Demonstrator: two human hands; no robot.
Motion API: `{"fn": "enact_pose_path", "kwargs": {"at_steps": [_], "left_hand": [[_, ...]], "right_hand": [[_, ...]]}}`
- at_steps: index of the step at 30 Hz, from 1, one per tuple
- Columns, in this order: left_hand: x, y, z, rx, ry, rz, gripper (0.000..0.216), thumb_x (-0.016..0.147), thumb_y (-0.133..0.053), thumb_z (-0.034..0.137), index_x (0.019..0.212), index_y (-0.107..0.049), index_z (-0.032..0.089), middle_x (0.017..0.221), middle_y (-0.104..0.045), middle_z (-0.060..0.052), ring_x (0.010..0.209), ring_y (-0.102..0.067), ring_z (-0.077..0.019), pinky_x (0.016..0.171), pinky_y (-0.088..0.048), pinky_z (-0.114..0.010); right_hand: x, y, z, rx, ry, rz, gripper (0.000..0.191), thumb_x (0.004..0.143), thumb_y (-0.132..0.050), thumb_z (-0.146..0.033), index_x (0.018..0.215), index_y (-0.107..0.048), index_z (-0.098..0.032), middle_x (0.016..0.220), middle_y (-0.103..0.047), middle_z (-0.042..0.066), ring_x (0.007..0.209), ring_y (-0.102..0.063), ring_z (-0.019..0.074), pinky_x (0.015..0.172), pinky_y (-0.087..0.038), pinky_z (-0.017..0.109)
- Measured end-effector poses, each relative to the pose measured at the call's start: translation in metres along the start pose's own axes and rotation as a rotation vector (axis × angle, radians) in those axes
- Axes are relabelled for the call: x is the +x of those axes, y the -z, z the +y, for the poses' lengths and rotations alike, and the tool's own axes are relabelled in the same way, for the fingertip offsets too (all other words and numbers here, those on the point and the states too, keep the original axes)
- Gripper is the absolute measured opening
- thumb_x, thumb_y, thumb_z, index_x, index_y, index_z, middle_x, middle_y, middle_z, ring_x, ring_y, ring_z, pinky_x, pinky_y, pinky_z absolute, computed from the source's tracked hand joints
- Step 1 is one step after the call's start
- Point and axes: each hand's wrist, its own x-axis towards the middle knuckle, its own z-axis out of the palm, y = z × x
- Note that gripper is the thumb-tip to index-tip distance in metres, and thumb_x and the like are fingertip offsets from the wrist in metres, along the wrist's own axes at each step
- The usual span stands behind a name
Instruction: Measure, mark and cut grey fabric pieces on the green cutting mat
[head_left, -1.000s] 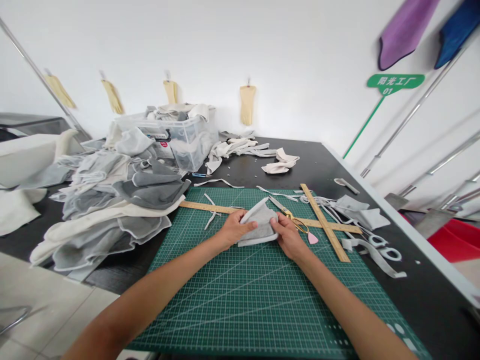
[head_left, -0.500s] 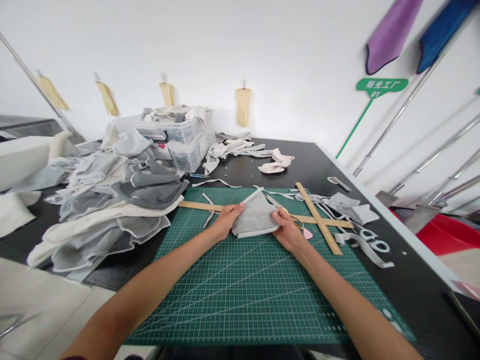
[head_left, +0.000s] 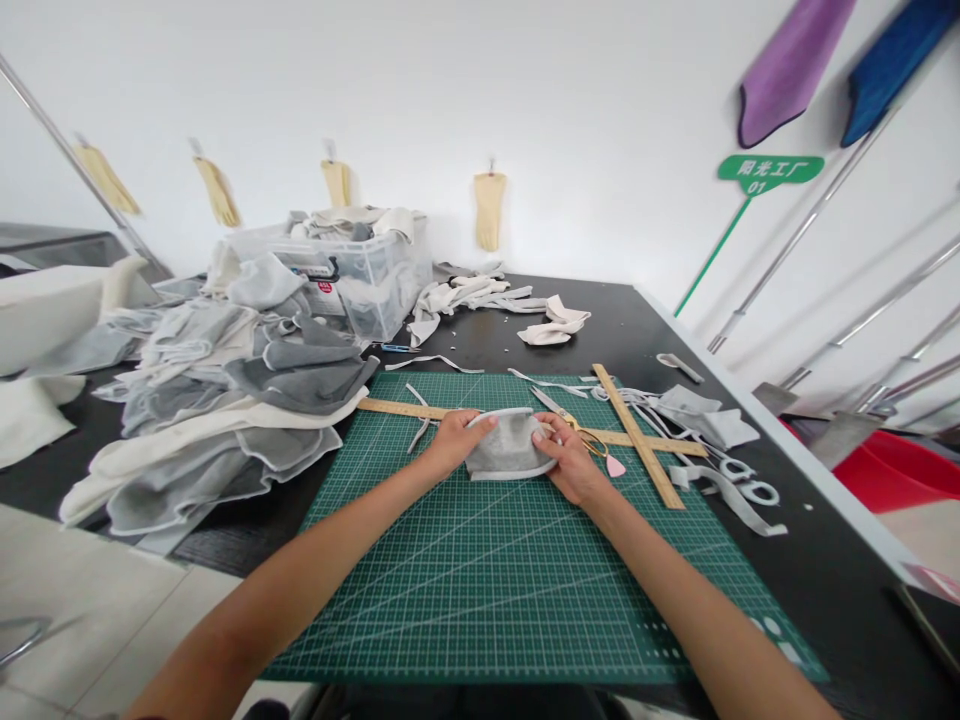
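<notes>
Above the green cutting mat [head_left: 480,590], the left hand [head_left: 452,440] and the right hand [head_left: 568,462] are each pinched on opposite sides of a small gray cloth piece [head_left: 508,450], though whether its lower edge touches the mat I cannot tell. The step in hand looks like handling and straightening this limp piece, and the next move would call for even tension from both sides, clear of the gold-handled scissors [head_left: 556,404] just beyond the right hand; farther back stands a clear plastic bin [head_left: 384,318].
</notes>
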Motion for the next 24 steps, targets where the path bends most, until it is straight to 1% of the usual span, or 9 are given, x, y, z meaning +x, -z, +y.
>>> {"fn": "enact_pose_path", "kwargs": {"at_steps": [3, 6, 10, 12, 14, 16, 19, 21, 24], "left_hand": [[0.0, -0.001, -0.003, 0.078, -0.063, -0.005, 0.041, 0.072, -0.077, 0.051, 0.068, -0.054, 0.017, 0.066, -0.05, 0.004, 0.064, -0.044, -0.0112, 0.06, -0.032, -0.024], [0.0, -0.002, -0.006, 0.105, -0.113, 0.054, 0.035, 0.076, -0.074, 0.046, 0.071, -0.054, 0.018, 0.068, -0.052, 0.004, 0.067, -0.046, -0.0118, 0.063, -0.034, -0.024], [0.002, 0.001, -0.008, 0.073, -0.086, 0.141, 0.047, 0.084, -0.063, 0.057, 0.063, -0.047, 0.018, 0.061, -0.042, 0.004, 0.062, -0.038, -0.0114, 0.058, -0.028, -0.024], [0.004, 0.003, -0.009, 0.048, -0.063, 0.174, 0.056, 0.087, -0.056, 0.065, 0.058, -0.039, 0.019, 0.057, -0.033, 0.005, 0.058, -0.031, -0.0106, 0.055, -0.023, -0.025], [0.005, 0.006, -0.009, -0.001, -0.032, 0.195, 0.06, 0.087, -0.054, 0.069, 0.057, -0.036, 0.02, 0.056, -0.028, 0.005, 0.056, -0.026, -0.0098, 0.053, -0.019, -0.026], [0.005, 0.009, -0.008, -0.11, 0.029, 0.19, 0.059, 0.083, -0.062, 0.068, 0.059, -0.04, 0.019, 0.057, -0.031, 0.006, 0.054, -0.027, -0.0089, 0.052, -0.018, -0.025], [0.006, 0.012, -0.006, -0.325, 0.151, 0.115, 0.049, 0.072, -0.077, 0.062, 0.071, -0.056, 0.017, 0.062, -0.046, 0.005, 0.055, -0.036, -0.0083, 0.052, -0.025, -0.022], [0.005, 0.011, -0.005, -0.407, 0.202, 0.069, 0.048, 0.066, -0.083, 0.059, 0.079, -0.062, 0.017, 0.066, -0.053, 0.004, 0.056, -0.041, -0.0088, 0.053, -0.03, -0.022], [0.004, 0.007, -0.005, -0.417, 0.198, 0.057, 0.051, 0.066, -0.081, 0.063, 0.075, -0.063, 0.016, 0.062, -0.053, 0.003, 0.055, -0.041, -0.0089, 0.051, -0.029, -0.022]], "right_hand": [[-0.004, -0.005, -0.003, 0.028, -0.009, -0.051, 0.052, 0.072, -0.087, -0.04, 0.116, -0.06, -0.031, 0.084, -0.067, -0.004, 0.071, -0.06, 0.0145, 0.067, -0.045, 0.025], [-0.005, -0.007, -0.002, 0.012, -0.003, -0.117, 0.057, 0.077, -0.083, -0.04, 0.127, -0.056, -0.034, 0.092, -0.068, -0.002, 0.078, -0.062, 0.0168, 0.071, -0.047, 0.028], [-0.002, -0.003, 0.006, -0.107, 0.071, -0.044, 0.037, 0.077, -0.082, -0.042, 0.107, -0.067, -0.027, 0.09, -0.066, 0.0, 0.078, -0.058, 0.017, 0.07, -0.044, 0.028], [0.001, 0.001, 0.009, -0.151, 0.124, 0.015, 0.034, 0.075, -0.083, -0.042, 0.101, -0.068, -0.025, 0.093, -0.066, 0.001, 0.079, -0.057, 0.0172, 0.07, -0.043, 0.027], [0.002, 0.002, 0.011, -0.168, 0.156, 0.052, 0.035, 0.074, -0.084, -0.041, 0.102, -0.068, -0.026, 0.094, -0.065, 0.001, 0.079, -0.056, 0.0169, 0.069, -0.042, 0.027], [0.003, 0.002, 0.011, -0.188, 0.163, 0.085, 0.032, 0.075, -0.083, -0.042, 0.097, -0.068, -0.025, 0.089, -0.065, 0.0, 0.075, -0.054, 0.0159, 0.066, -0.039, 0.026], [0.005, 0.0, 0.01, -0.261, 0.153, 0.106, 0.031, 0.074, -0.083, -0.045, 0.081, -0.066, -0.021, 0.078, -0.061, -0.001, 0.066, -0.047, 0.0133, 0.061, -0.035, 0.026], [0.008, 0.0, 0.008, -0.344, 0.121, 0.057, 0.035, 0.069, -0.087, -0.045, 0.073, -0.062, -0.02, 0.069, -0.057, -0.003, 0.061, -0.043, 0.0115, 0.057, -0.031, 0.025], [0.016, 0.007, 0.0, -0.385, 0.021, -0.021, 0.041, 0.064, -0.09, -0.045, 0.071, -0.059, -0.019, 0.063, -0.052, -0.006, 0.055, -0.038, 0.0093, 0.053, -0.027, 0.024]]}}
